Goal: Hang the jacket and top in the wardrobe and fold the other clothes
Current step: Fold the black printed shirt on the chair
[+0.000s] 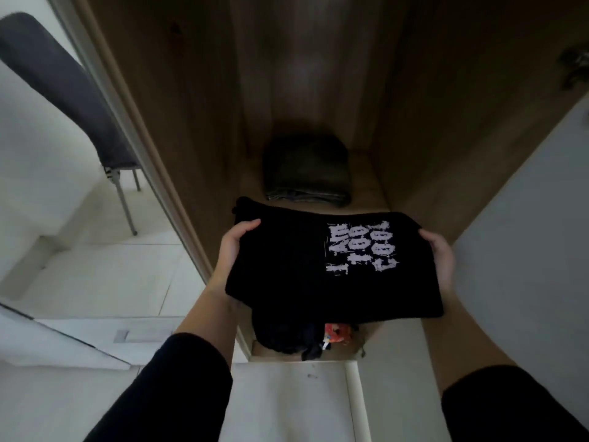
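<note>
Nearest to me, both forearms in dark sleeves reach forward over the white floor [287, 403] at the wardrobe [178, 129] opening. Just past them, low at the front edge of the compartment, lies a dark crumpled garment [287, 339] with something orange-red [338, 334] beside it; I cannot tell what that item is.

Above that heap I hold the folded black T-shirt [287, 266], flat, its white print facing up and turned sideways. My left hand [232, 247] grips its left edge, thumb curled over the top. My right hand [441, 253] grasps the right edge, thumb on top, fingers hidden beneath the cloth. The shirt is in the air, touching no shelf.

Farther in, a folded olive-green garment [307, 172] rests on the wooden shelf [366, 186], towards the back wall. To the far left, outside the wardrobe, stands a grey chair [63, 84].

Assessment: the step in hand appears to be placing the folded shirt on the shelf. To do it well I would keep both edges level so the fold does not slump, carry it clear of the loose heap below, and lower it flat either on the olive garment, edges aligned, or just in front of it. I would release both sides together and withdraw my fingers sideways, so the lower layers are not dragged out.
</note>
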